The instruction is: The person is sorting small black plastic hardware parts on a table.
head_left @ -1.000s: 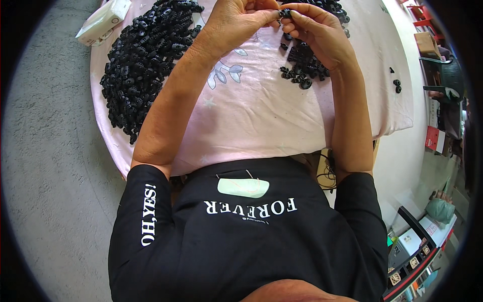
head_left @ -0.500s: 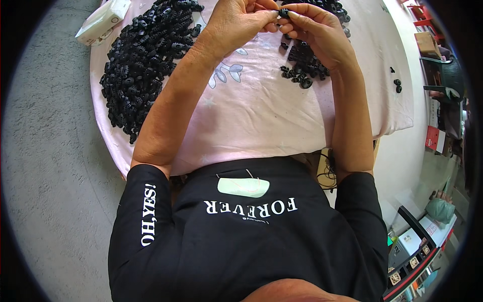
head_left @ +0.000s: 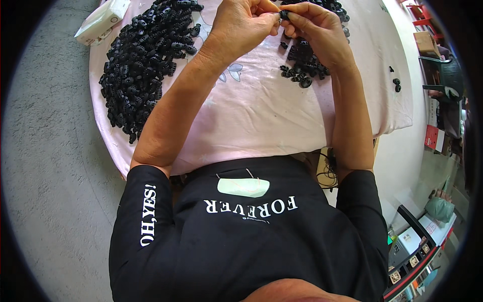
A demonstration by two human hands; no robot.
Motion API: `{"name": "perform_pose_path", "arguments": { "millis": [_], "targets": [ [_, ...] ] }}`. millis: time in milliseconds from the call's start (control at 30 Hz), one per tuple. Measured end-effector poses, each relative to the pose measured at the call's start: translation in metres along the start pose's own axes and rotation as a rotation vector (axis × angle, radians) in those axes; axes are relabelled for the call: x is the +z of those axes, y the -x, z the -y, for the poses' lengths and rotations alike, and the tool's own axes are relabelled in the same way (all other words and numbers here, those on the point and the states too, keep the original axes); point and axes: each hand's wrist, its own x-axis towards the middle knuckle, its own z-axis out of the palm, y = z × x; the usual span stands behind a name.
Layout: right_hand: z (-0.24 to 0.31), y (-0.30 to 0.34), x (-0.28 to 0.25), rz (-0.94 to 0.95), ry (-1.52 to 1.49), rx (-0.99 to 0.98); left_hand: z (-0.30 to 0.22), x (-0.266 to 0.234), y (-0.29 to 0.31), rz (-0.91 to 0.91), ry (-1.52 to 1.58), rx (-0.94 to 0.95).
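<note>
Above the far side of the table, both my hands meet at the fingertips around a small black plastic piece (head_left: 285, 15). My left hand (head_left: 242, 24) pinches it from the left, and my right hand (head_left: 318, 29) grips it between thumb and fingers from the right. The fingers cover much of the piece. Beyond my left forearm lies a large heap of black plastic parts (head_left: 133, 75), short and barrel-like with holes. Below my right hand is a smaller pile of black pieces (head_left: 304, 58), some of them round and knob-like.
A pale pink patterned cloth (head_left: 261, 116) covers the table. A white tissue pack (head_left: 103, 21) sits at the far left corner. A few stray black pieces (head_left: 397, 84) lie near the right edge. Off to the right stand a dark chair (head_left: 450, 80) and a cardboard box (head_left: 426, 44).
My left hand has shifted slightly to the right and turned a little at the fingertips. The black piece stays pinched between both hands; the piles look the same.
</note>
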Motion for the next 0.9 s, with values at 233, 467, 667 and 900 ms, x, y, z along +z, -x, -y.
{"name": "perform_pose_path", "arguments": {
  "millis": [233, 467, 667, 900],
  "targets": [
    [-0.020, -0.025, -0.005, -0.348, 0.222, 0.401, 0.009, 0.012, -0.001, -0.046, -0.006, 0.033],
    [-0.003, -0.003, -0.005, -0.005, -0.135, 0.035, 0.008, 0.004, -0.007, 0.072, 0.150, 0.025],
    [-0.047, -0.033, -0.031, 0.511, -0.590, -0.365, -0.003, 0.010, -0.005, 0.113, 0.034, 0.150],
    [-0.008, -0.008, -0.013, 0.033, -0.285, 0.024, -0.015, 0.004, 0.004, 0.105, -0.220, 0.264]
  ]
}}
